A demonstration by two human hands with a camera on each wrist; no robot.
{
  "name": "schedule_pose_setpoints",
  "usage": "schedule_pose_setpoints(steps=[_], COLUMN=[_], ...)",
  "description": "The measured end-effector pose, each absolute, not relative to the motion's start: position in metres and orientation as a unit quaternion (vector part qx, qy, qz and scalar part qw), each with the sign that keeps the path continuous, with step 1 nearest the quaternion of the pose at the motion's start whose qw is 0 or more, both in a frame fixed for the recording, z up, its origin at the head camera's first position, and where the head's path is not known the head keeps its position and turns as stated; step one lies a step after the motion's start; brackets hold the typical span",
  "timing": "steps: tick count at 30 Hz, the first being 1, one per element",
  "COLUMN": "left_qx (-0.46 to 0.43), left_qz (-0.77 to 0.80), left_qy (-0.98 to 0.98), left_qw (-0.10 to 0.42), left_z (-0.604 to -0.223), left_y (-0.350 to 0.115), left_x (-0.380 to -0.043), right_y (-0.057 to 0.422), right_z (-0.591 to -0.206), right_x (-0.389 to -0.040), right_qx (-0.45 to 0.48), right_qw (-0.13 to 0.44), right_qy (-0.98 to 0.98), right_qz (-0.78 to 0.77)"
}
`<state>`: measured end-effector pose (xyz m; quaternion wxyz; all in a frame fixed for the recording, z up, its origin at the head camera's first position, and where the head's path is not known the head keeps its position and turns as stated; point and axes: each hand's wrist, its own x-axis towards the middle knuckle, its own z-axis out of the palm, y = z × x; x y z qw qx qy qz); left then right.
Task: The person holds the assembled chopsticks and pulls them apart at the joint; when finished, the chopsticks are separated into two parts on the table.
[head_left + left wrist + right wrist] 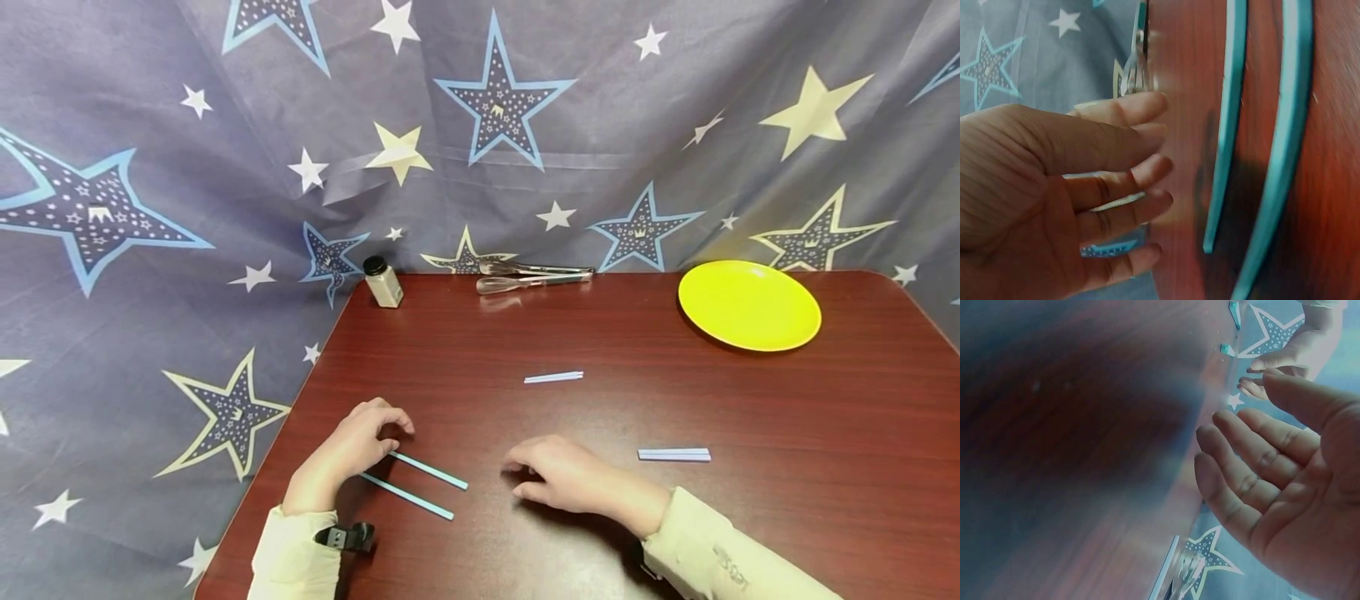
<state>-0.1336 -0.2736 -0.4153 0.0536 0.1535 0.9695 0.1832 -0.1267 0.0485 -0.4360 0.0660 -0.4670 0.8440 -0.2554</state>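
My left hand (352, 450) hovers over the left side of the table, fingers loosely bent and holding nothing. Two thin light-blue sticks (427, 469), much like chopsticks, lie side by side just beneath it; the hand hides their far ends in the head view. In the left wrist view a gap shows between the fingertips and the nearer teal stick (1227, 119). To the right of these sticks is my right hand (566, 475), low over the tabletop, its relaxed fingers empty. The right wrist view shows its bare palm (1297, 525).
A pale stick bundle (673, 455) lies right of my right hand, and another pale bundle (553, 377) farther back. Along the table's (630, 333) back edge are a black-capped shaker (384, 283), metal tongs (536, 279) and a yellow plate (750, 306). A star-patterned cloth (450, 192) hangs behind.
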Motion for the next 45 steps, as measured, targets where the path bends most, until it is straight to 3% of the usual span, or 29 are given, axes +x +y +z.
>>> schedule_pose_setpoints(steps=[10,29,36,45], left_qx=[0.119,0.188,0.231,0.218], left_qz=[0.129,0.107,0.111,0.158], left_qy=[0.984,0.976,0.967,0.963], left_qw=[0.036,0.026,0.001,-0.006], left_z=[-0.429,-0.440,-0.443,-0.441], left_y=[-0.286,-0.245,-0.238,-0.228], left_x=[-0.125,-0.136,-0.139,-0.138], right_y=[0.039,0.032,0.031,0.035], right_z=[-0.439,-0.446,-0.448,-0.447], right_x=[-0.125,-0.127,-0.127,-0.132], right_qx=[-0.465,-0.438,-0.421,-0.392], right_qw=[0.094,0.072,0.062,0.086], right_qy=[0.841,0.859,0.869,0.864], right_qz=[-0.260,-0.256,-0.254,-0.304])
